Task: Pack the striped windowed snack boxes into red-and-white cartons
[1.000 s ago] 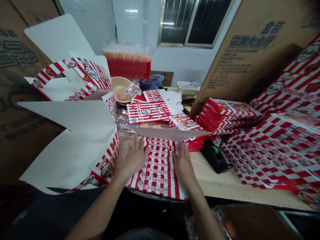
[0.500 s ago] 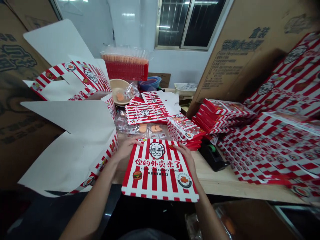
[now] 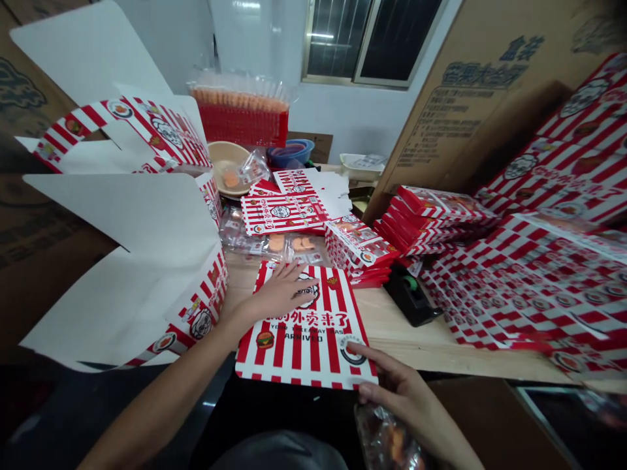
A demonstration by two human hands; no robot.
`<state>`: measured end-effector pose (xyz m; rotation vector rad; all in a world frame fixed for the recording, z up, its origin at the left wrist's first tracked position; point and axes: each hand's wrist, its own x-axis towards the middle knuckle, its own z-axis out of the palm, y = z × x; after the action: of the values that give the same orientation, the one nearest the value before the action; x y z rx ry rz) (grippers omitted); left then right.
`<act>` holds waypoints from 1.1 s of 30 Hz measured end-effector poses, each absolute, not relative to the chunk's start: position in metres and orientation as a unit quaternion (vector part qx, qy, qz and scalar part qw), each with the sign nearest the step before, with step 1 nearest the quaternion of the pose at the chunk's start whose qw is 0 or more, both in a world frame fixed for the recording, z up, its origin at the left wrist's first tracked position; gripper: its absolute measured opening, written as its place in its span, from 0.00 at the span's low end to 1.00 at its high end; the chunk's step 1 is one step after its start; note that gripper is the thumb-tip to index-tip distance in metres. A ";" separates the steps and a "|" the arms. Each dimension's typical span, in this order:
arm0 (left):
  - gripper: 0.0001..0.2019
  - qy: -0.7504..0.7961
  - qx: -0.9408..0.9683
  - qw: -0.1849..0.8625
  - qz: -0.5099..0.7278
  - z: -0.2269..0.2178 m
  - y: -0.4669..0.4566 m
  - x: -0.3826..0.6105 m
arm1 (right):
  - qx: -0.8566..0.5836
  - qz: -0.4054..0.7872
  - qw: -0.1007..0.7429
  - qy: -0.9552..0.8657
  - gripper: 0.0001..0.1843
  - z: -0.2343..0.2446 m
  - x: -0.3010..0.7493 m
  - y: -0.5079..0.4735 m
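A red-and-white striped takeaway carton (image 3: pixel 298 356), printed with a cartoon face, a burger and Chinese lettering, lies before me at the table's front edge, its near side jutting over. My left hand (image 3: pixel 284 290) rests flat on its upper part, fingers spread across the printed face. At the near right corner is my right hand (image 3: pixel 392 378), index finger on top and thumb at the edge, gripping the corner. Below that hand is a clear plastic packet (image 3: pixel 389 437) with orange pieces inside. The carton's underside is hidden.
Large opened striped boxes (image 3: pixel 112 294) stand on the left. Behind lie flat striped cartons (image 3: pixel 281 214) and clear food packets (image 3: pixel 301 247). To the right are a black tape dispenser (image 3: pixel 414 300), stacked filled boxes (image 3: pixel 362 245) and a big striped pile (image 3: pixel 529 294).
My left hand has slid from the carton's far left corner onto its top and spread out. My right hand has moved from the far right corner to the near right one.
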<state>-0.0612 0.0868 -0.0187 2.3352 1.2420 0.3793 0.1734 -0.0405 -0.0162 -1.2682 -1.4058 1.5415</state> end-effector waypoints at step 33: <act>0.10 0.489 0.778 0.099 0.383 -0.056 -0.043 -0.141 | -0.415 -0.040 0.392 -0.820 0.16 -0.063 0.162 -0.042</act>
<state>-0.1405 -0.0433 -0.0562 2.3003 1.4461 1.1332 0.1622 -0.0415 -0.0625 -1.0544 -2.0808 -0.1026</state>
